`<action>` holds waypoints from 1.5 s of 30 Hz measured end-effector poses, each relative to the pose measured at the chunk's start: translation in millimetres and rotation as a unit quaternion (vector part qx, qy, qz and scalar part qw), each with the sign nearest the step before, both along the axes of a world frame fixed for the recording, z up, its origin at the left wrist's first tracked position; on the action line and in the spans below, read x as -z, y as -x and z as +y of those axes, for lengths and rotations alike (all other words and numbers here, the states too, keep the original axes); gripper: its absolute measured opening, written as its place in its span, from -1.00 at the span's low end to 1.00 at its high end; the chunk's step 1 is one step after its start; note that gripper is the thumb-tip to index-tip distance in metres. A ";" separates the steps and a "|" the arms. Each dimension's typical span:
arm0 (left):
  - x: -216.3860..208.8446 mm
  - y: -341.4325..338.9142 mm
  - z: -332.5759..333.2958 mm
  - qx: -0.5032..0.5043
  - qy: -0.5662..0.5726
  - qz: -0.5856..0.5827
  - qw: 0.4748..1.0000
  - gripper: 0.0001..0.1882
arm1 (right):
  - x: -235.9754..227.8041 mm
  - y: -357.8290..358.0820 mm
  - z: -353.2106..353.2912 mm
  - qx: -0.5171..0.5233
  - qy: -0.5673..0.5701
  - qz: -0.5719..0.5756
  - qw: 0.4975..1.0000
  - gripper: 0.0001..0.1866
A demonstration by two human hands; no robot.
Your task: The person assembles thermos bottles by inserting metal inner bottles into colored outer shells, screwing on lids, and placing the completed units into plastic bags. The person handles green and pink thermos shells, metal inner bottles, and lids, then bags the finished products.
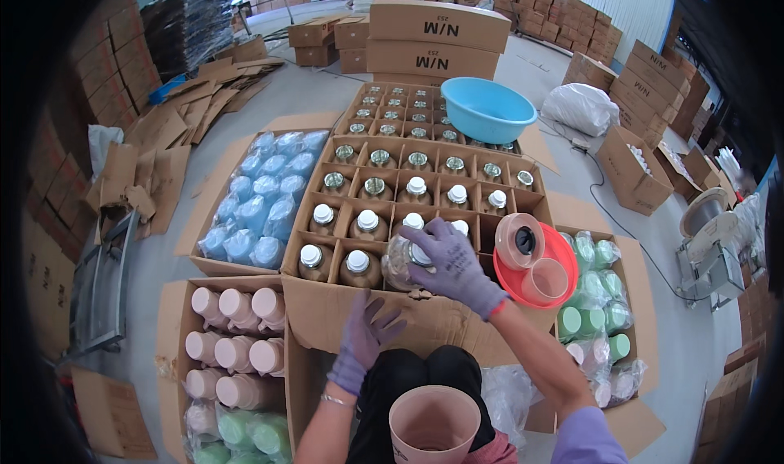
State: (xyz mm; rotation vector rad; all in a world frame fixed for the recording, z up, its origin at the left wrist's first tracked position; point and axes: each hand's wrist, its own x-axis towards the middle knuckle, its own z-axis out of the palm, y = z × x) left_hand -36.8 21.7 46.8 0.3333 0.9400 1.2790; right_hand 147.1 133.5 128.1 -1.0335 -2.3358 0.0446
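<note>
My right hand (451,261), in a grey-purple work glove, is closed around a clear glass bottle (398,263) at the front row of a divided cardboard box (465,323). Part of the bottle is hidden behind the fingers. My left hand (364,338), gloved alike, hovers before the box's front wall with fingers spread and nothing in it. Several bottles with white caps (358,261) stand in the near compartments, while bottles farther back have bare necks (380,158). A pink cup (434,419) sits at my lap.
A red basin (508,288) with clear plastic containers rests on the box's right corner; a blue basin (488,111) sits farther back. Around stand boxes of blue wrapped items (268,185), pink cups (237,305) and green cups (594,319). A cable (600,185) crosses the floor at right.
</note>
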 end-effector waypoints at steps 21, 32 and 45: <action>-60.8 27.4 -182.4 0.095 -0.153 0.386 0.905 -0.24 | 77.3 -115.9 -330.5 -0.079 0.309 0.217 0.923 -0.20; -0.3 45.3 -212.0 0.106 -0.011 -0.003 0.994 -0.35 | -23.0 -47.5 -227.0 -0.333 0.229 0.211 0.890 0.00; -19.3 -32.6 -123.5 0.226 -0.094 -0.072 0.967 -0.40 | -97.6 -50.7 -191.2 -0.140 0.112 0.202 0.963 -0.06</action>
